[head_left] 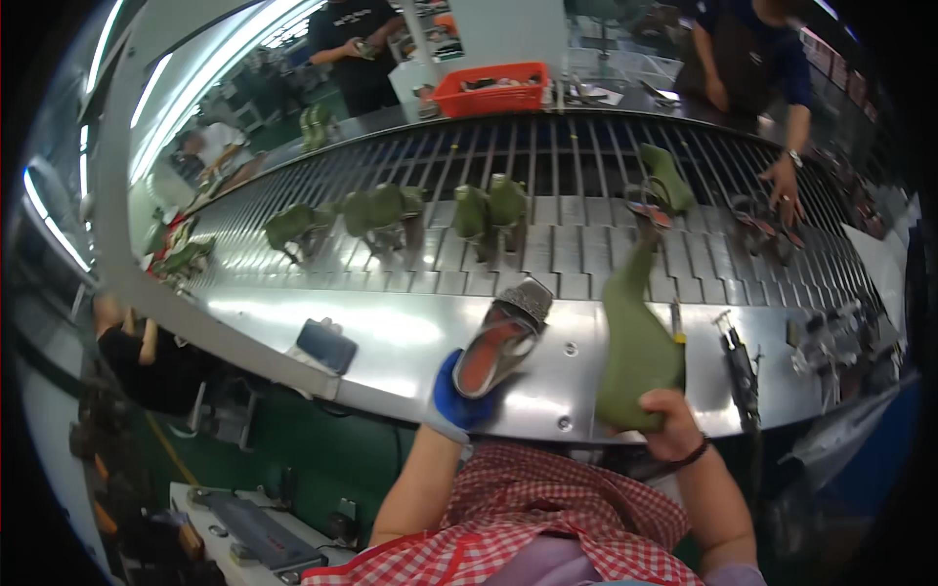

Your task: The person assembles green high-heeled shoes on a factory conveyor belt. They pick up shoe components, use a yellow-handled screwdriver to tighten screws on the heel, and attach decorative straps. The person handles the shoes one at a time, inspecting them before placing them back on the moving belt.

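In my gloved left hand (455,396) is a sandal (496,344) with a sparkly toe strap and a reddish insole, tilted with its toe pointing away from me. The blue glove is closed round its heel end. My bare right hand (671,426) grips a green shoe last (635,337) at its thick end, its narrow toe pointing up and away over the metal ledge. Sandal and last are apart. Beyond the last, another green last (666,178) stands on the conveyor beside a sandal (649,207).
Several green lasts (469,212) stand along the slatted conveyor (576,249). A phone (326,346) lies on the ledge at left; a dark metal tool (740,371) lies at right. Across the line, a co-worker's hand (784,190) reaches to sandals (757,217). A red basket (490,90) stands behind.
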The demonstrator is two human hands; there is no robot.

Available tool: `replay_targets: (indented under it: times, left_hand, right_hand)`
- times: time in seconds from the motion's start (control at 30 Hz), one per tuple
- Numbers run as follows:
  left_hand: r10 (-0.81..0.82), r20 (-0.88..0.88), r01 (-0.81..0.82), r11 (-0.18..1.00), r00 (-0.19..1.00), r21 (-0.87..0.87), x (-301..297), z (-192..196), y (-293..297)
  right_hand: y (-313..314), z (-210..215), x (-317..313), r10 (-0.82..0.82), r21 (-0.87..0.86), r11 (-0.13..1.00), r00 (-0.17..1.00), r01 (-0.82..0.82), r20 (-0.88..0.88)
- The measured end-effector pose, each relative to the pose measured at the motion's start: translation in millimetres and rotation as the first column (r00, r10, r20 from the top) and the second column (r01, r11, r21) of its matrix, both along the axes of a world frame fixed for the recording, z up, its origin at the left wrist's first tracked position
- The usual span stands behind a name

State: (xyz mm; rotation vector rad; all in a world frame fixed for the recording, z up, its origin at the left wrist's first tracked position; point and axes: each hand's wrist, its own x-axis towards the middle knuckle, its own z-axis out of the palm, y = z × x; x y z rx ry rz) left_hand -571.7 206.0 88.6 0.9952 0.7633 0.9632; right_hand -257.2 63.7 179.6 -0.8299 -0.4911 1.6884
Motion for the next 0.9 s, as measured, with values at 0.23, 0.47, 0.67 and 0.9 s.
replay_targets:
  times: [0.23, 0.47, 0.67, 0.9]
  left_hand:
    - [0.061, -0.259, -0.054, 0.998, 0.964, 0.033, 24.9, 40.6, -45.5]
    - [0.345, 0.203, -0.041, 0.584, 0.916, -0.811, -0.1, 84.3, -68.3]
    - [0.324, 0.091, -0.251, 0.856, 0.942, -0.452, -43.5, 45.5, -66.7]
    - [-0.014, -0.535, -0.031, 0.997, 0.845, -0.075, -25.9, 49.8, -28.5]
  right_hand:
    - [83.6, 14.4, 94.5, -0.215, -0.2, 0.941, 0.938, 0.273, 0.271]
    - [162.8, -17.1, 191.0, -0.216, -0.284, 0.877, 0.846, 0.388, 0.488]
    - [181.7, -76.8, 238.1, -0.297, 0.303, 0.637, -0.137, 0.709, 0.945]
    - [104.5, -47.3, 125.0, -0.494, 0.432, 0.847, 0.155, 0.311, 0.856]
